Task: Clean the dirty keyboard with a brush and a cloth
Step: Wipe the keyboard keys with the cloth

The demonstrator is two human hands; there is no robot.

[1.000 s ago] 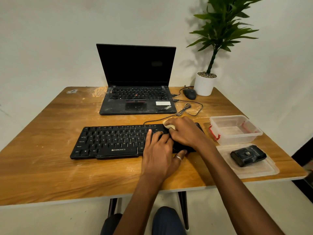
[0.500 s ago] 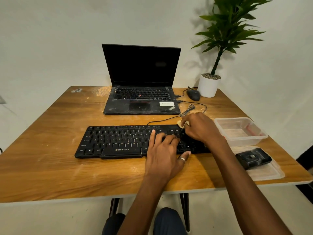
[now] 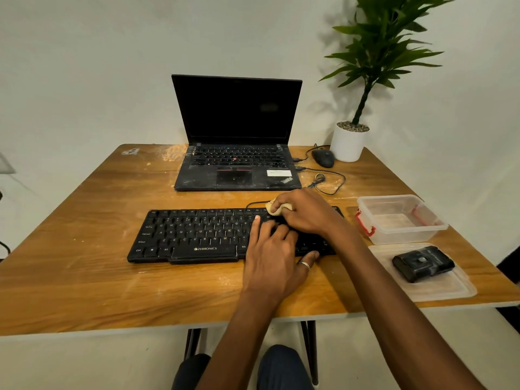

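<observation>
Hands: right hand [image 3: 305, 213], fingers curled round a pale yellow crumpled cloth [image 3: 277, 210], holds it against the far edge of the keyboard, right of centre. Left hand [image 3: 274, 256] lies palm down on the keys just in front of it, fingers straight and slightly spread, pressing the near right part; a silver ring sits on one digit.

Black full-size plastic keyboard [image 3: 197, 235], marked ZEBRONICS, lies flat on the brown wooden table [image 3: 84, 263], near the front edge, long side across the view. Its right end is hidden under the hands.

Black open laptop [image 3: 236, 170], screen dark, stands behind the keyboard, with whitish dust on its palm rest.

Thin black cable [image 3: 330, 181] is looped to the right of the laptop.

Black computer mouse [image 3: 323, 158] sits at the far right, just beside a white round pot [image 3: 349, 143] holding a green leafy plant [image 3: 377, 52].

Clear rectangular plastic container with red clasps [image 3: 399, 220] stands right of the keyboard.

Clear flat plastic lid [image 3: 444, 289] lies in front of the container and carries a small black boxy object [image 3: 422, 263]; what it is cannot be told.

Pale dusty smears mark the tabletop.
</observation>
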